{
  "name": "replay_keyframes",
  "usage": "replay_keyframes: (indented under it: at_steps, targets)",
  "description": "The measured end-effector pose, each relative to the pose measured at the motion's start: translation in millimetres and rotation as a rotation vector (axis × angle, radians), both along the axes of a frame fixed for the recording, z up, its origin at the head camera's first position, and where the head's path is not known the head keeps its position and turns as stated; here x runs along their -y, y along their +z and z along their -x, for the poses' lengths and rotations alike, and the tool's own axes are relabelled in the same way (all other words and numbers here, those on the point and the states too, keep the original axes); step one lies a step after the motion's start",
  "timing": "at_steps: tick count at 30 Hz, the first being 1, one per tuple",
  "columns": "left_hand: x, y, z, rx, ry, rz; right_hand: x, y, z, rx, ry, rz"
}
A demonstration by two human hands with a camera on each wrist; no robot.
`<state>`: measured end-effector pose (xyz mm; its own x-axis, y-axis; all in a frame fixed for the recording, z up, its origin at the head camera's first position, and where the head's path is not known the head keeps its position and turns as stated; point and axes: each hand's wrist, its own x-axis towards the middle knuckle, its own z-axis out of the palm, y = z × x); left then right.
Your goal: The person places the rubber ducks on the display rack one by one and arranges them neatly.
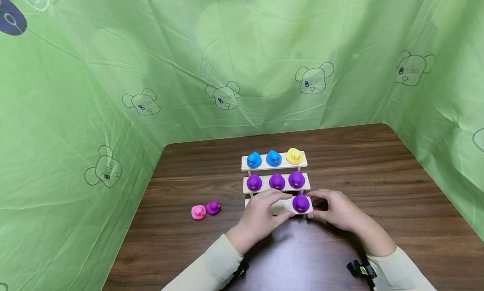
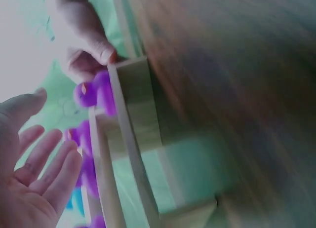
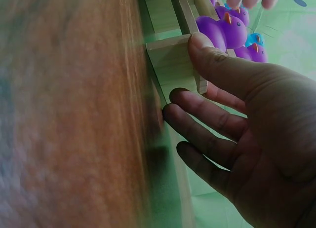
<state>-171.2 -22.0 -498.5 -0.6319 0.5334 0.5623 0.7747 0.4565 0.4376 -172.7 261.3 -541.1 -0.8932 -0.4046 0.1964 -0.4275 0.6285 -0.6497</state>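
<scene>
A three-step wooden rack [image 1: 288,205] stands on the table with small toy ducks on it. One purple duck [image 1: 301,203] sits at the right end of the lowest step. My right hand [image 1: 336,210] pinches that end of the step, its thumb [image 3: 217,65] at the front edge and index finger behind. My left hand [image 1: 260,213] hovers over the left part of the lowest step, partly covering it. Its fingers [image 2: 54,164] are spread and loosely bent, holding nothing. Purple ducks [image 1: 277,182] fill the middle step. Up top sit two blue ducks [image 1: 274,158] and a yellow duck [image 1: 294,156].
Left of the rack, a pink duck [image 1: 198,212] and another purple duck [image 1: 213,207] lie side by side on the brown wooden table [image 1: 181,169]. Green cloth [image 1: 264,110] with printed bear heads hangs behind the table and along both sides.
</scene>
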Motion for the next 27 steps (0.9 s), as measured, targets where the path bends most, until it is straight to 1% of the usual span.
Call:
replay_keyframes:
  at_steps: [3,6,9,13,15,17,23,27]
  targets:
    - [17.1,4.2,3.6,0.014,-0.030,-0.079,-0.2,0.9,-0.1,-0.003,-0.006,-0.011]
    - [36.0,8.1,8.0,0.032,-0.019,-0.153,-0.7,1.5,-0.1,0.003,-0.011,-0.010]
    - [54.0,12.0,10.2,0.080,0.025,-0.191,-1.1,1.4,-0.1,0.007,-0.012,-0.009]
    - [76.7,12.2,13.7,0.110,0.076,-0.202,-0.7,1.7,-0.2,0.013,-0.007,-0.005]
    - [88.2,10.6,15.9,0.122,0.097,-0.209,-0.6,1.8,-0.4,0.014,-0.004,-0.001]
    - [100.1,8.6,17.7,0.134,0.131,-0.211,-0.4,1.9,-0.6,0.013,-0.003,0.002]
    - [137.6,-0.1,21.6,0.151,0.262,-0.212,-0.6,-0.1,-0.4,0.025,0.002,0.014]
    - [162.7,-6.1,24.7,0.158,0.327,-0.218,-0.3,-2.5,0.4,0.037,0.001,0.023]
